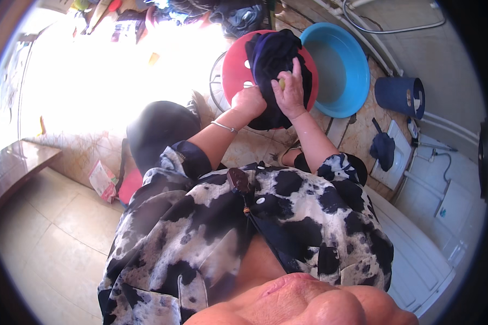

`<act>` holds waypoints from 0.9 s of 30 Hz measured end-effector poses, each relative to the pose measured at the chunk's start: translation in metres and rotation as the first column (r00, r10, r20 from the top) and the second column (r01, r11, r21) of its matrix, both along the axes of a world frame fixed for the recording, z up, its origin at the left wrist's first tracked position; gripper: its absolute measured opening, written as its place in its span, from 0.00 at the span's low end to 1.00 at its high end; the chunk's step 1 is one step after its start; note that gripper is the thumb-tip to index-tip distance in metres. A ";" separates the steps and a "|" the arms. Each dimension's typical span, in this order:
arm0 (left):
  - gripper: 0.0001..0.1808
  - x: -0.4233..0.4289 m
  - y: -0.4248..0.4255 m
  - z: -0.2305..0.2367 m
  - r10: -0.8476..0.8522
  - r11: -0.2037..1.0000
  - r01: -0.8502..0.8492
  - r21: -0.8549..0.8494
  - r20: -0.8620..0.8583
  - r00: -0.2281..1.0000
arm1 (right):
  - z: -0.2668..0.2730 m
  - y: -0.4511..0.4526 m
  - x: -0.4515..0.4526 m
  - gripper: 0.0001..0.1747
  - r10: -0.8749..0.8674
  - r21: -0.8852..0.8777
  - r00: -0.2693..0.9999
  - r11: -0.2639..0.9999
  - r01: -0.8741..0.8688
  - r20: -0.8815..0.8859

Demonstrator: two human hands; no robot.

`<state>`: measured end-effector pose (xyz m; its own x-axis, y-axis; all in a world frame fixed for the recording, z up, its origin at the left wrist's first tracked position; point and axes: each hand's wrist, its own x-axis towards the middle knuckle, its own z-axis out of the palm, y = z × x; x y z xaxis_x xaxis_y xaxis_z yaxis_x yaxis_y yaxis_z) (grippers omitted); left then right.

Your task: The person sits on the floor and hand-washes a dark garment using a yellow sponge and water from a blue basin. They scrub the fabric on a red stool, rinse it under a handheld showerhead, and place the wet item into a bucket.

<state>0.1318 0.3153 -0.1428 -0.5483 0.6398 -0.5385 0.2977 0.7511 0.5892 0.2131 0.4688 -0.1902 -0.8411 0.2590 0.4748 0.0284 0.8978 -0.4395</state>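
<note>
A wet-looking dark cloth garment (274, 61) with a purple band lies across a round red plastic stool or basin (235, 67); I cannot tell which. My left hand (249, 102), a bracelet at its wrist, is closed on the garment's left edge. In my right hand (289, 91), over the garment's right part, is a small yellow-green object (282, 83), perhaps a bar of soap. Right of the red piece stands a blue plastic basin (358, 77) with cloudy water in it.
A dark blue bin (394, 95) lies near the wall pipes at right, beside a squat toilet (399, 152) with a dark cloth (383, 150) over it. Clothes (240, 18) are heaped at the top. A pink and white packet (102, 178) is on the tiled floor at left.
</note>
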 end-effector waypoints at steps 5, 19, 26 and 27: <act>0.17 0.006 0.011 -0.013 -0.064 0.998 0.064 0.003 -0.028 0.998 | 0.005 0.067 -0.037 0.10 -0.336 0.056 0.940 0.941 0.334 0.051; 0.19 0.004 0.022 -0.021 -0.100 0.995 0.099 -0.011 -0.140 0.985 | 0.036 0.017 -0.010 0.26 -0.342 -0.148 0.922 0.937 0.318 -0.182; 0.20 0.008 0.024 -0.020 -0.042 0.998 0.046 0.037 -0.118 0.992 | 0.037 0.011 -0.001 0.39 -0.294 -0.307 0.948 0.897 0.317 0.121; 0.20 0.007 0.025 -0.019 -0.024 0.998 0.029 0.049 -0.113 0.993 | 0.034 0.020 0.004 0.39 -0.325 -0.391 0.932 0.847 0.362 0.160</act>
